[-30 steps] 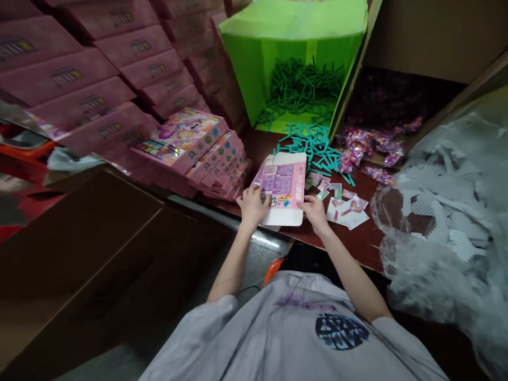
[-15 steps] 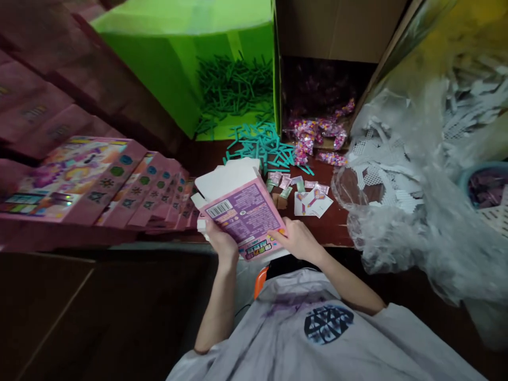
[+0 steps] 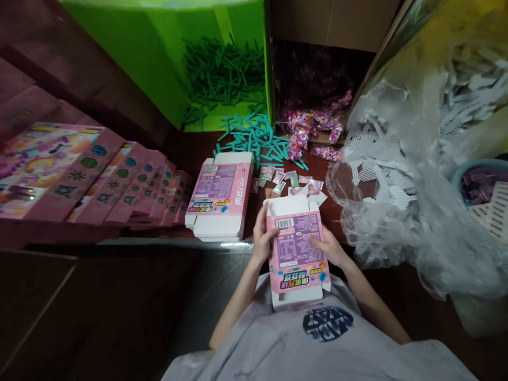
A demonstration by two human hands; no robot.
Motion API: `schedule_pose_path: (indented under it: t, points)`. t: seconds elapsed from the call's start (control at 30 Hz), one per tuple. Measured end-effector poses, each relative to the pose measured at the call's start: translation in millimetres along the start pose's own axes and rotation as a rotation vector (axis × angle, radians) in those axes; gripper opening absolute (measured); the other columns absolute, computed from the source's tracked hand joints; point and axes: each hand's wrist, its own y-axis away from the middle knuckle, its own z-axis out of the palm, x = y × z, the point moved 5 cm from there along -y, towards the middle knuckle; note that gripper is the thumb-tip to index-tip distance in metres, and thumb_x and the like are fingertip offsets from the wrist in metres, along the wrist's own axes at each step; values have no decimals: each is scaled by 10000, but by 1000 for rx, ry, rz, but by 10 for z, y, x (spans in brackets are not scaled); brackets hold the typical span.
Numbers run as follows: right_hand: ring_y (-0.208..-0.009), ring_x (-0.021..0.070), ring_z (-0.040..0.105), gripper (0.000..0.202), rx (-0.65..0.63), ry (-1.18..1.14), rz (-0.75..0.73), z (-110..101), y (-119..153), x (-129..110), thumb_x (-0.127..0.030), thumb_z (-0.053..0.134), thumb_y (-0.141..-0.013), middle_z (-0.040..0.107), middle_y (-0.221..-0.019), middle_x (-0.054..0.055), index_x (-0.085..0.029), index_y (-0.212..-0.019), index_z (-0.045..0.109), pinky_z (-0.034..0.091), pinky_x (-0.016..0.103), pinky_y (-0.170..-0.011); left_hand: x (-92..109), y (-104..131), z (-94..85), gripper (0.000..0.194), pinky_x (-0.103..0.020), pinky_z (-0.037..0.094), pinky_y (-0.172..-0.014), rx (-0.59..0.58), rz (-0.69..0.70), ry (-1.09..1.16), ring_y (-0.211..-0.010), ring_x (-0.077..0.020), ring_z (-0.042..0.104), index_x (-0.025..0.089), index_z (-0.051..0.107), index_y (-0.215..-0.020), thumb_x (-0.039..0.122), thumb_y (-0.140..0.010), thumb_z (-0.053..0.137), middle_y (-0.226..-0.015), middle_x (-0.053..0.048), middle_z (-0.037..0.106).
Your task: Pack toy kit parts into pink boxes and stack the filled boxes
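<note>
Between my two hands is a pink and purple printed carton, with white flaps sticking out at its top and bottom ends. My left hand grips its left side, thumb over the printed face. On the opposite edge my right hand holds it in the same way. Left of it, at the table edge, more flat-looking cartons of the same print lie in a stack. Small sachets and picture cards lie just beyond the held carton, which partly hides the cards.
Finished-looking pink boxes stand in a row on the left. A green bin spills teal sticks. Bead packets lie before a cardboard box. Clear plastic bags with white mesh pieces and a blue basket are right.
The stack of cartons now lies on the table at left. My hands have moved right and toward my body, holding a single carton upright in front of me.
</note>
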Motion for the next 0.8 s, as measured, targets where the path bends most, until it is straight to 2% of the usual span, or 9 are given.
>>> schedule_pose_path:
  t: [0.1, 0.2, 0.27, 0.37, 0.43, 0.53, 0.67, 0.73, 0.8]
  points:
    - [-1139, 238, 600, 569, 214, -10, -160, -87, -15, -53, -409, 756, -695, 653, -1233, 47, -234, -1213, 599, 511, 331, -913, -87, -37, 86, 524, -342, 476, -937, -59, -70, 66, -1125, -271, 594, 189, 639, -1183, 396, -702, 658, -1230, -80, 646]
    - [-782, 206, 643, 306, 343, -1, -115, -133, -111, -33, -477, 657, -744, 705, -847, 36, -194, -859, 667, 509, 294, -685, -90, -48, 194, 349, -298, 482, -692, -77, -231, 72, -732, -197, 621, 146, 714, -810, 468, -793, 581, -812, -68, 693]
    - [-603, 169, 573, 328, 403, 24, -77, -161, -178, -33, -509, 615, -760, 630, -640, 15, -190, -683, 605, 457, 278, -581, -45, -55, 266, 350, -276, 451, -611, -68, -289, 123, -608, -156, 573, 153, 713, -801, 476, -805, 578, -734, -47, 675]
    - [-672, 175, 611, 319, 403, 8, -130, -166, -254, -100, -490, 621, -759, 681, -763, 17, -207, -906, 642, 475, 283, -634, 42, -70, 316, 363, -250, 462, -628, 2, -243, 223, -654, -139, 603, 208, 694, -1025, 446, -753, 663, -890, -23, 716]
    - [-772, 199, 653, 373, 363, 3, -163, -146, -281, -137, -497, 618, -781, 713, -883, 36, -214, -1022, 649, 498, 299, -690, 57, -61, 336, 328, -257, 482, -649, 11, -236, 206, -694, -155, 637, 193, 708, -902, 485, -759, 666, -867, -35, 729]
    - [-834, 230, 678, 349, 383, 42, -150, -139, -277, -143, -501, 626, -804, 734, -885, 69, -178, -916, 698, 517, 320, -739, 65, -32, 330, 340, -283, 508, -707, 30, -210, 120, -769, -195, 677, 162, 677, -660, 487, -758, 683, -801, -71, 738]
    - [-956, 241, 688, 313, 430, 58, -215, -127, -256, -167, -398, 713, -736, 745, -987, 83, -186, -966, 698, 527, 343, -823, 56, -5, 289, 306, -280, 523, -713, 119, -197, 146, -847, -198, 693, 159, 722, -867, 409, -694, 759, -956, -96, 750]
    - [-954, 248, 695, 202, 432, 83, -227, -111, -256, -166, -376, 720, -720, 751, -964, 92, -189, -797, 706, 532, 362, -841, 24, 5, 287, 300, -279, 526, -675, 135, -243, 162, -800, -196, 699, 156, 720, -828, 409, -675, 768, -929, -98, 753]
    - [-919, 260, 706, 233, 448, 108, -225, -103, -250, -154, -370, 731, -704, 756, -937, 102, -194, -573, 652, 535, 383, -852, 0, 22, 288, 277, -288, 528, -654, 139, -272, 156, -742, -202, 703, 154, 708, -731, 416, -667, 772, -835, -93, 752]
